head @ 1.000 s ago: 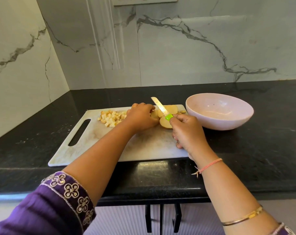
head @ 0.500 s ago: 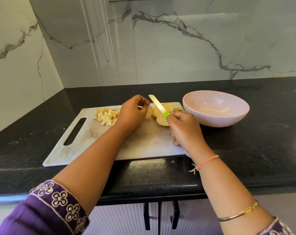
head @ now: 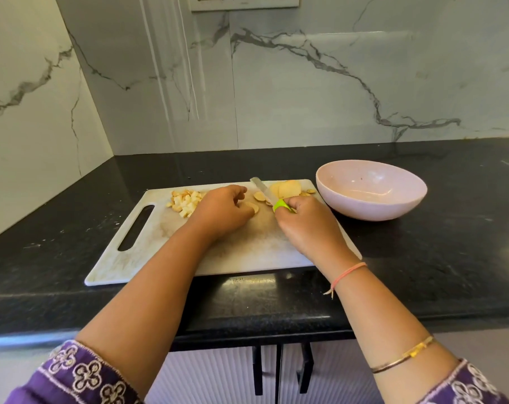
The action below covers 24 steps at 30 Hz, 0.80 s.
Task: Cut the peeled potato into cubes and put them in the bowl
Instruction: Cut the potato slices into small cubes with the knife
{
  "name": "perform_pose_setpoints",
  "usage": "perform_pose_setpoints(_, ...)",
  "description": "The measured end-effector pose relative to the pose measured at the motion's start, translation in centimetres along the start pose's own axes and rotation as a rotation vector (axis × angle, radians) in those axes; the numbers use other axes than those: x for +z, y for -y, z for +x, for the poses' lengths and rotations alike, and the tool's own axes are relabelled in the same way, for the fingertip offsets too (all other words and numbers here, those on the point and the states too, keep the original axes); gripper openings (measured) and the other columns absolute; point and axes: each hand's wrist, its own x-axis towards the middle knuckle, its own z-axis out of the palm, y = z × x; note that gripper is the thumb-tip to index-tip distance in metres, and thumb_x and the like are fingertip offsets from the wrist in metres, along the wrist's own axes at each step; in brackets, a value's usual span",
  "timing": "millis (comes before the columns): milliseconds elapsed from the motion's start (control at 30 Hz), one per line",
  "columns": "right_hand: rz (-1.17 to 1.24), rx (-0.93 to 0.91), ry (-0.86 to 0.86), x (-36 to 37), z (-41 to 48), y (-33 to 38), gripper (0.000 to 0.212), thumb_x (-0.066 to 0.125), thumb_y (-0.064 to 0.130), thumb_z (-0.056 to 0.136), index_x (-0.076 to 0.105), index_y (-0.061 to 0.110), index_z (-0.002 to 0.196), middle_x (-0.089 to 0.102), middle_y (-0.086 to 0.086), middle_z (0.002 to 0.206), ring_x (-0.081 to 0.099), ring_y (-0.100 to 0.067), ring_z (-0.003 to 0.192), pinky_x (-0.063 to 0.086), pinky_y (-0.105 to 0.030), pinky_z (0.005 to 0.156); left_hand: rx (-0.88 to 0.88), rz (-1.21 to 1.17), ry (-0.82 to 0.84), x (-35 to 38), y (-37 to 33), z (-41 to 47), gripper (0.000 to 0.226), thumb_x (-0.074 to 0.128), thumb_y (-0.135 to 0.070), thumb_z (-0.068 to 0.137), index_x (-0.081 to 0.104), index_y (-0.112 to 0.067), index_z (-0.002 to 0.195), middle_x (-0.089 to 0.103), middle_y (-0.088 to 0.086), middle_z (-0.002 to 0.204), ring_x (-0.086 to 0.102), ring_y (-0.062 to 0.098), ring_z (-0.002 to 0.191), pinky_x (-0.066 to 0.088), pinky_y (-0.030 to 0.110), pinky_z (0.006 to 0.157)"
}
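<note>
Cutting board (head: pixel 247 252): potato slice (head: pixel 252 207) in left grip (head: pixel 222 212), knife (head: pixel 262 189) in right grip (head: pixel 305 225).

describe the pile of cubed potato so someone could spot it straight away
On the black countertop lies a white cutting board with a slot handle. Near its far edge, between that slot and the left hand, sits the pile of potato cubes. Unlike the round slices by the knife, these are small blocks.

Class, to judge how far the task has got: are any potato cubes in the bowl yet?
No, the bowl's inside shows bare, while the cubes lie heaped on the board.
</note>
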Motion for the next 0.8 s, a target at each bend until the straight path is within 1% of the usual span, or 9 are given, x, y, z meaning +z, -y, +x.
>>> perform_pose_setpoints(67,-0.129,-0.014,0.03,-0.3,-0.4,0.5,0.029,0.047,0.023,0.089,0.051,0.007,0.066,0.039,-0.001,0.053,0.038,-0.02,0.053,0.026,-0.029,0.049,0.012,0.015,0.023,0.1,-0.2,-0.3,0.056,0.063,-0.024,0.085,0.047,-0.018,0.138,0.057,-0.002,0.131,0.055,0.014,0.115,0.041,0.022,0.091)
perform_pose_setpoints(133,-0.239,-0.022,0.054,-0.7,-0.8,1.3,0.032,0.046,0.025,0.089,0.04,0.015,0.06,0.038,0.0,0.055,0.038,-0.02,0.056,0.023,-0.028,0.048,0.026,0.028,0.02,0.1,-0.3,-0.2,0.057,0.064,-0.023,0.084,0.047,-0.018,0.138,0.058,-0.001,0.13,0.055,0.014,0.114,0.042,0.023,0.092)
perform_pose_setpoints(200,-0.325,-0.025,0.078,-1.0,-1.1,2.4,0.034,0.045,0.026,0.091,0.035,0.018,0.059,0.038,0.0,0.058,0.037,-0.018,0.056,0.021,-0.027,0.048,0.026,0.027,0.006,-0.1,-0.3,-0.2,0.057,0.064,-0.024,0.085,0.046,-0.017,0.139,0.058,-0.001,0.13,0.055,0.014,0.113,0.042,0.023,0.09)
perform_pose_setpoints(300,-0.427,-0.035,0.09,-1.1,-1.5,3.6,0.034,0.044,0.027,0.093,0.037,0.019,0.061,0.041,0.001,0.062,0.039,-0.016,0.058,0.021,-0.025,0.047,0.007,0.012,0.01,-0.1,-0.1,-0.2,0.058,0.064,-0.025,0.086,0.044,-0.017,0.14,0.057,-0.001,0.131,0.055,0.015,0.114,0.042,0.023,0.088)
perform_pose_setpoints(400,-0.49,-0.046,0.084,-1.0,-1.8,4.1,0.032,0.044,0.026,0.093,0.037,0.019,0.063,0.042,0.001,0.065,0.045,-0.021,0.067,0.023,-0.024,0.048,0.007,0.008,0.011,0.0,-0.1,-0.1,0.055,0.064,-0.023,0.087,0.046,-0.017,0.138,0.058,-0.001,0.129,0.056,0.013,0.11,0.042,0.021,0.087)
perform_pose_setpoints(500,-0.518,-0.05,0.105,-0.9,-1.8,4.6,0.021,0.044,0.025,0.093,0.041,0.017,0.075,0.043,-0.001,0.072,0.046,-0.023,0.075,0.025,-0.025,0.051,0.01,0.01,0.001,-0.1,0.0,0.0,0.052,0.063,-0.02,0.088,0.048,-0.017,0.137,0.059,-0.001,0.127,0.056,0.012,0.109,0.041,0.02,0.087)
perform_pose_setpoints(567,-0.519,-0.049,0.125,-0.8,-1.8,5.0,0.013,0.045,0.024,0.093,0.043,0.017,0.082,0.041,0.0,0.07,0.046,-0.023,0.076,0.027,-0.025,0.053,0.02,0.022,-0.002,-0.2,0.1,0.1,0.05,0.062,-0.02,0.088,0.048,-0.016,0.136,0.06,-0.001,0.127,0.057,0.014,0.11,0.04,0.02,0.088)
perform_pose_setpoints(667,-0.536,-0.061,0.122,-1.0,-1.8,5.6,0.013,0.045,0.021,0.092,0.042,0.017,0.08,0.039,0.0,0.067,0.045,-0.022,0.074,0.024,-0.023,0.049,0.032,0.037,0.001,-0.1,0.2,0.1,0.048,0.061,-0.02,0.089,0.049,-0.015,0.136,0.06,0.001,0.128,0.057,0.016,0.113,0.042,0.024,0.095)
perform_pose_setpoints(800,-0.558,-0.08,0.09,-1.0,-2.0,5.8,0.011,0.045,0.021,0.093,0.043,0.018,0.083,0.04,-0.001,0.07,0.044,-0.022,0.072,0.023,-0.022,0.047,0.033,0.04,0.006,0.2,0.2,0.1,0.048,0.062,-0.021,0.089,0.049,-0.015,0.135,0.06,0.001,0.128,0.057,0.016,0.114,0.044,0.028,0.099)
